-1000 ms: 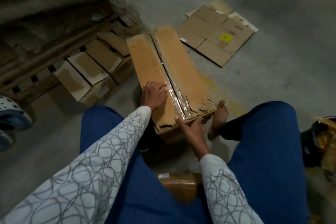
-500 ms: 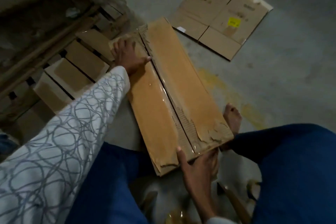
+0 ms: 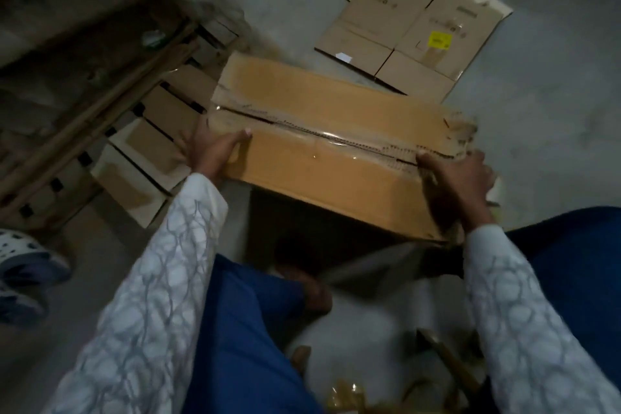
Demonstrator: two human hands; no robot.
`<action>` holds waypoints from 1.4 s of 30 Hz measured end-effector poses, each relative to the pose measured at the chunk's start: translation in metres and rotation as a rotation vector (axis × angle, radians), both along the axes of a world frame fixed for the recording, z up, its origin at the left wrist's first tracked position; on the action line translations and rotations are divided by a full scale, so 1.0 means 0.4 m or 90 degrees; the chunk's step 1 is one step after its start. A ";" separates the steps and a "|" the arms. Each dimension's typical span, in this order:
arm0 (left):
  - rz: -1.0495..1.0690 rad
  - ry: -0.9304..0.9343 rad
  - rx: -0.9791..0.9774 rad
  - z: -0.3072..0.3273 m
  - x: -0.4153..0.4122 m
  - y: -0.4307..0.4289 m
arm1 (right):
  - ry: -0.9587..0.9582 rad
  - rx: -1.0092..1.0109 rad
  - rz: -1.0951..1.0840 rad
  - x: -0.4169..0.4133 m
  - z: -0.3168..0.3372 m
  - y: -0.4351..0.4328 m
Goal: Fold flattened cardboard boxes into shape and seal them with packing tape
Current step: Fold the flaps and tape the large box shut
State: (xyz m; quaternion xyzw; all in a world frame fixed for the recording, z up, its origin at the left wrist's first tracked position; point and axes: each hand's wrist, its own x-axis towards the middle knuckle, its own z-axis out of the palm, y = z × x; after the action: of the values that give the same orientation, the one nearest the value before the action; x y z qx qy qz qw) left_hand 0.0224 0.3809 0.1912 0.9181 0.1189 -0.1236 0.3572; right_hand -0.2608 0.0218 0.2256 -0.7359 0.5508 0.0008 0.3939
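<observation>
— What lies off to the left of the left hand (image 3: 211,151)?
— Long wooden poles (image 3: 100,107), slanting across the grey concrete floor (image 3: 554,128). Further left and nearer the person sits a white-and-blue perforated clog (image 3: 23,259).
— And between the left hand and the right hand (image 3: 460,185)?
— Lower down, nearer the person, blue trousers (image 3: 242,329) and a bare foot (image 3: 314,292), dim and blurred.
</observation>
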 end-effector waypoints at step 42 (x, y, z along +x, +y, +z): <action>0.515 0.157 -0.501 0.106 -0.651 0.095 | -0.142 -0.160 0.601 -0.303 0.041 0.534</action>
State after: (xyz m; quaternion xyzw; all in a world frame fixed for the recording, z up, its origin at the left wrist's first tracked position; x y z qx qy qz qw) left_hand -0.2381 0.4189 0.2336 0.5766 0.4460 -0.1183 0.6742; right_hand -0.3820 0.2355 0.2422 -0.9422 0.1080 0.0341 0.3152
